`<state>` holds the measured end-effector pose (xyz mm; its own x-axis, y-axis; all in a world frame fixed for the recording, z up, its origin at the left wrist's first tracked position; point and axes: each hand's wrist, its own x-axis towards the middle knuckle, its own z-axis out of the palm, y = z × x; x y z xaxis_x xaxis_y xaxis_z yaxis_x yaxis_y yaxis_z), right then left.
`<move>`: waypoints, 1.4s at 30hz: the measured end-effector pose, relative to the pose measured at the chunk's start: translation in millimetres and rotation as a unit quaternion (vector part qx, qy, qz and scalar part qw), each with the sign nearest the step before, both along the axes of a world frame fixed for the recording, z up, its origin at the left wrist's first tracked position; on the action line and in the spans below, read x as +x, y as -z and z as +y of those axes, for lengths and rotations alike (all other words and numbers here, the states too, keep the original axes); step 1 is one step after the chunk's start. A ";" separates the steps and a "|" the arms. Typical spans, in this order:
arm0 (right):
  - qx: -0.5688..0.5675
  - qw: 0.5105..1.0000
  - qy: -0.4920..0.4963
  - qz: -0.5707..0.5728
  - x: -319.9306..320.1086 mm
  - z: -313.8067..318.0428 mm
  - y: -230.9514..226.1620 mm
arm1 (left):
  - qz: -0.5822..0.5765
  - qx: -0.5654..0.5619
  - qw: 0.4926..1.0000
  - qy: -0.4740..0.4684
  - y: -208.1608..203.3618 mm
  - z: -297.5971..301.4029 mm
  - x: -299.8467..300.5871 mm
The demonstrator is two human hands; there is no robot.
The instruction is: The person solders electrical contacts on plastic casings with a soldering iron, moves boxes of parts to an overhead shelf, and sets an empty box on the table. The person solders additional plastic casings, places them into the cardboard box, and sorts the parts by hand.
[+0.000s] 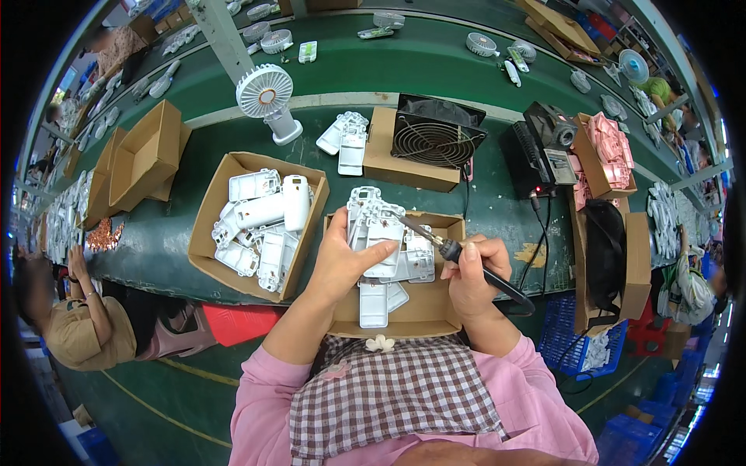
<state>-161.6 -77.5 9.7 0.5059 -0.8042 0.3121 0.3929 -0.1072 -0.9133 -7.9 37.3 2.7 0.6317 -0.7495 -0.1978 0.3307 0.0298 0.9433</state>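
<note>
My left hand (342, 258) is closed around a white plastic fan housing (376, 210), with the thumb lying across its front. A soldering iron (447, 248) is gripped in my right hand (479, 273), its thin tip reaching the upper right of that housing. Whether the tip touches the plastic I cannot tell. Both hands are above a shallow cardboard box (435, 312), which has more white housings (374, 304) in it. Just to the left, a second cardboard box (197, 247) is filled with similar white parts (261, 211).
Behind the boxes stand a white handheld fan (265, 97), a black square fan (437, 132) on a cardboard box (388, 165), and a black soldering station (528, 159) with its cable. Pink parts (608, 147) fill a box at right. A person (85, 326) sits at left. A green conveyor (420, 66) runs behind.
</note>
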 end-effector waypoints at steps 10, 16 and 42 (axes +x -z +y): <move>0.017 0.999 0.000 0.043 -1.2 2.9 -3.9 | 0.021 0.001 1.000 0.003 -7.4 1.3 -1.5; -0.069 0.993 -0.010 0.099 -0.2 -1.5 0.6 | -0.035 0.030 0.998 -0.040 -10.6 1.0 -4.5; -0.039 0.993 -0.007 0.109 3.2 -0.1 -1.1 | -0.020 0.025 0.998 -0.046 -11.3 0.9 -2.9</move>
<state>-158.3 -77.6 10.8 0.5796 -0.7739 0.2551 0.1884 -0.1773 -0.9659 -10.8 38.3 14.0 0.7058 -0.6777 -0.2062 0.2904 0.0114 0.9568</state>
